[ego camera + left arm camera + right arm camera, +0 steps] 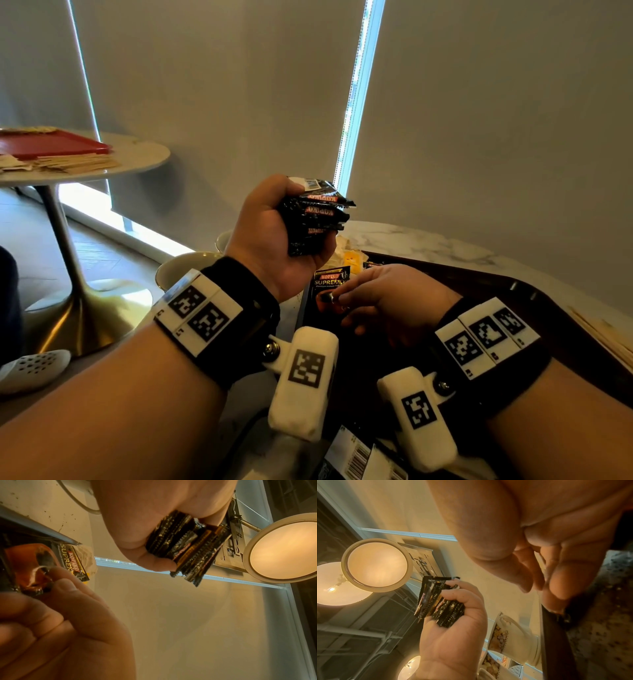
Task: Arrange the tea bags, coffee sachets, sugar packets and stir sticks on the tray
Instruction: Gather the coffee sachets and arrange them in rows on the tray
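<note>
Nearest me, my right hand [387,298] is reaching onto the dark tray [555,308], its fingers [342,297] pinching the near end of one coffee sachet [331,279] lying flat, long axis running near to far, probably to square it. Further left, my left hand [274,236] is gripping the remaining stack of sachets [317,219] raised above the counter [411,240], ends pointing right, ready for dealing.

Bundle of black coffee sachets [317,216], red-and-white "Kopiko" lettering, serrated ends fanned out; held upright above the tray's far left corner. Single black coffee sachet [331,279] marked "Kopiko Supremo", orange cup picture, lying flat face up on the dark brown tray [561,322] near its far left corner. Pale wooden stir sticks [603,337] lie along the tray's right edge.
</note>
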`<state>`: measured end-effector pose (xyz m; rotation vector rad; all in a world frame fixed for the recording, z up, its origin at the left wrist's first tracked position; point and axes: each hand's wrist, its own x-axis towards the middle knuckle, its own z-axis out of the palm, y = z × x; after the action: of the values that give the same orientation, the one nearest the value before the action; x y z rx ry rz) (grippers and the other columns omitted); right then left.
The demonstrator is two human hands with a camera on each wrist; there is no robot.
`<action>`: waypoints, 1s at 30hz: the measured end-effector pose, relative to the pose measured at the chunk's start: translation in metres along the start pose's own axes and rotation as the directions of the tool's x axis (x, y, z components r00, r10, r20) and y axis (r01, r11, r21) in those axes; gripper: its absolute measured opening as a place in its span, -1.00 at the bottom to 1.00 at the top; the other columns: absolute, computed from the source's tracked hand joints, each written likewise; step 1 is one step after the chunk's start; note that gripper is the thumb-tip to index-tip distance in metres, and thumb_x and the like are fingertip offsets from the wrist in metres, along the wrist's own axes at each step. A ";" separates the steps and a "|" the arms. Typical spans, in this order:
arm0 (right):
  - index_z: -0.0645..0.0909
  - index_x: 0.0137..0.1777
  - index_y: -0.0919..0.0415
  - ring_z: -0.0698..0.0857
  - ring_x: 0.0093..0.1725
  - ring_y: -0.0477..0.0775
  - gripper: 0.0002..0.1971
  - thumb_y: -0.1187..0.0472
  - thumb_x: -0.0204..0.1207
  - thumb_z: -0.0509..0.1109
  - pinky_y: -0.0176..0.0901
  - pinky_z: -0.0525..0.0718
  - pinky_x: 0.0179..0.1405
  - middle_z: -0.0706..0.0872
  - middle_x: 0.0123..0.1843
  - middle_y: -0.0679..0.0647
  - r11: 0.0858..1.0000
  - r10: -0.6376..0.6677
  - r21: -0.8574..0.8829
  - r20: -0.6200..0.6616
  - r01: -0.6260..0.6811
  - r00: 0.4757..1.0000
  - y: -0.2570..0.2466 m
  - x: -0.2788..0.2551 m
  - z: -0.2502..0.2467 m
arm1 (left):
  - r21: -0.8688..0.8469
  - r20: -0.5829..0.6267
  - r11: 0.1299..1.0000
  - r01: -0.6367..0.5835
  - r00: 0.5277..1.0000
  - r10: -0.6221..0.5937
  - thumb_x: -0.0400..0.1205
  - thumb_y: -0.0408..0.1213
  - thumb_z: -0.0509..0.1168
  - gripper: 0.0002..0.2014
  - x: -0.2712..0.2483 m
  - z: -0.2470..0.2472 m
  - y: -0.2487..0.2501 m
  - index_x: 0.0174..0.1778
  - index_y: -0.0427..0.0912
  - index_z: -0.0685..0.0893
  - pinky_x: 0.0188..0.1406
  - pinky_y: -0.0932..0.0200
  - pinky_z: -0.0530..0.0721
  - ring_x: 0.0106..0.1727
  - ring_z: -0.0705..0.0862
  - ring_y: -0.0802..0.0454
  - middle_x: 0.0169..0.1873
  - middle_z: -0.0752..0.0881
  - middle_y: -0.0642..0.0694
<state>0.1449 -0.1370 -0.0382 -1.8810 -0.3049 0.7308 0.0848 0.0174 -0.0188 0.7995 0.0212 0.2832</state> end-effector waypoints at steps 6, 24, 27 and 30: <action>0.67 0.21 0.42 0.86 -0.10 0.23 -0.78 0.37 0.60 0.43 -0.05 0.82 -0.11 0.82 0.07 0.32 1.000 -0.008 0.018 0.038 0.007 0.999 0.001 -0.001 0.003 | -0.008 0.005 1.000 -0.003 1.000 0.003 0.61 -0.15 0.20 -0.72 -0.001 0.001 0.001 0.05 -0.25 0.69 -0.49 0.27 0.61 -0.33 0.69 -0.03 -0.27 0.72 -0.16; 0.57 0.26 0.30 0.80 -0.41 0.10 -0.74 0.26 0.62 0.43 -0.16 0.70 -0.52 0.72 0.15 0.39 0.998 -0.061 -0.023 -0.038 0.060 0.997 -0.002 0.001 -0.004 | 0.025 0.005 0.999 0.021 1.000 -0.021 0.63 -0.15 0.18 -0.71 -0.001 0.001 -0.005 0.00 -0.27 0.71 -0.47 0.25 0.60 -0.27 0.68 -0.05 -0.27 0.72 -0.18; 0.64 0.18 0.25 0.73 -0.42 0.05 -0.80 0.33 0.58 0.46 -0.16 0.64 -0.49 0.76 0.00 0.28 0.987 -0.163 -0.023 -0.088 0.161 0.983 -0.006 -0.001 -0.012 | 0.033 0.007 0.999 0.024 1.000 -0.025 0.63 -0.15 0.19 -0.71 -0.001 0.000 -0.006 0.04 -0.28 0.70 -0.47 0.26 0.61 -0.27 0.68 -0.06 -0.26 0.73 -0.19; 0.68 0.20 0.16 0.59 -0.36 0.02 -0.70 0.49 0.55 0.41 -0.24 0.58 -0.49 0.70 -0.04 0.18 0.942 -0.332 0.022 -0.109 0.336 0.937 -0.011 -0.005 -0.020 | 0.042 0.007 0.997 0.059 0.998 -0.060 0.64 -0.14 0.20 -0.71 0.000 0.000 -0.007 0.04 -0.27 0.70 -0.49 0.27 0.62 -0.27 0.67 -0.06 -0.27 0.71 -0.18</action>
<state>0.1544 -0.1499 -0.0208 -1.7626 -0.5245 0.4035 0.0867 0.0131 -0.0238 0.8406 0.0430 0.2235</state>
